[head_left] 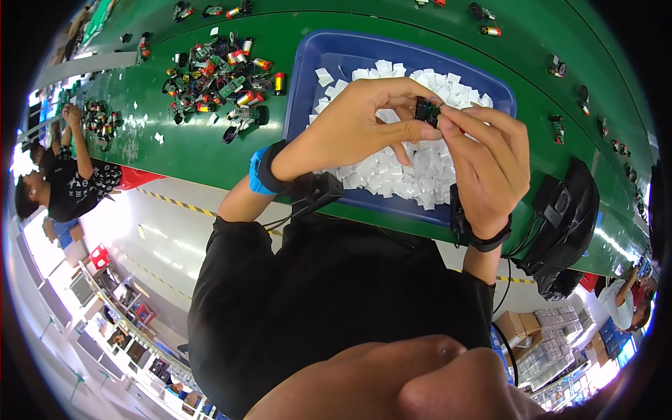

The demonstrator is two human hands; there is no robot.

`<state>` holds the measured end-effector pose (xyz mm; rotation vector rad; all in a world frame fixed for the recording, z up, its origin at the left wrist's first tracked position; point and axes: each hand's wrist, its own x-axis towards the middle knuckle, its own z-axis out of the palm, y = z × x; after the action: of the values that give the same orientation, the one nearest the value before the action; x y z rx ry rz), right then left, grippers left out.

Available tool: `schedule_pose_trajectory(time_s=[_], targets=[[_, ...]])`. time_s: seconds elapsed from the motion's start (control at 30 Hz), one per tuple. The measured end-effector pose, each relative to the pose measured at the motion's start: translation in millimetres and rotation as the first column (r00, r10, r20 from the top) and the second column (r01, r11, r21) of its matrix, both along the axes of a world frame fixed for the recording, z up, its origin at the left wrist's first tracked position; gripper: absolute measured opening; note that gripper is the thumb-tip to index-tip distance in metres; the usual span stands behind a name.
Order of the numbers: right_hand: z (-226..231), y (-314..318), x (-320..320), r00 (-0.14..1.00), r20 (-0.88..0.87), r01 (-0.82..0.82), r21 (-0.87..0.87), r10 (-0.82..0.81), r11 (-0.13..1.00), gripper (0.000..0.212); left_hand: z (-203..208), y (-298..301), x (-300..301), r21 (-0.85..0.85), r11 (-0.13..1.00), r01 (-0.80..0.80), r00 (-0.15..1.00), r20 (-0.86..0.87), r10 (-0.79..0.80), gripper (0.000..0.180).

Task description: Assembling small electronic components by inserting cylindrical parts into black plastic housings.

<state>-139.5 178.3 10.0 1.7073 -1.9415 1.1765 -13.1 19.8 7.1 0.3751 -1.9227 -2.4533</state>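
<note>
Over the blue plastic bin, my left hand and my right hand meet and pinch a small black electronic part with a bit of green on it. My left thumb and fingers grip its left side; the fingertips of my right hand press on its right side. The fingers partly hide the part, so its exact kind does not show. Below my hands, many small white paper-like squares fill the bin.
Left of the bin lies a heap of small circuit boards with wires and cylindrical batteries on the green work surface. More such assemblies sit along the far right. A black bag rests at the near right edge. Another person works at far left.
</note>
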Motion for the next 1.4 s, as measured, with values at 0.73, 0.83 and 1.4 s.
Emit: schedule_pose_trajectory(time_s=[0.73, 0.83, 1.4], targets=[[-0.8, 10.1, 15.1, 0.655, 0.755, -0.043, 0.05, -0.009, 0.998, 0.023, -5.6, 8.8, 1.9, -0.238, 0.949, -0.207, 0.95, -0.281, 0.137, 0.036], [0.7, 9.6, 17.4, 0.569, 0.822, -0.03, 0.048, -0.023, 0.998, 0.018, -7.9, 7.7, -0.4, -0.542, 0.771, -0.335, 0.878, -0.476, 0.047, 0.036], [24.9, 11.3, 19.8, 0.736, 0.667, 0.015, 0.154, -0.115, 0.988, 0.022, 22.9, -4.5, 2.5, -0.331, 0.903, -0.273, 0.962, -0.098, 0.255, 0.026]])
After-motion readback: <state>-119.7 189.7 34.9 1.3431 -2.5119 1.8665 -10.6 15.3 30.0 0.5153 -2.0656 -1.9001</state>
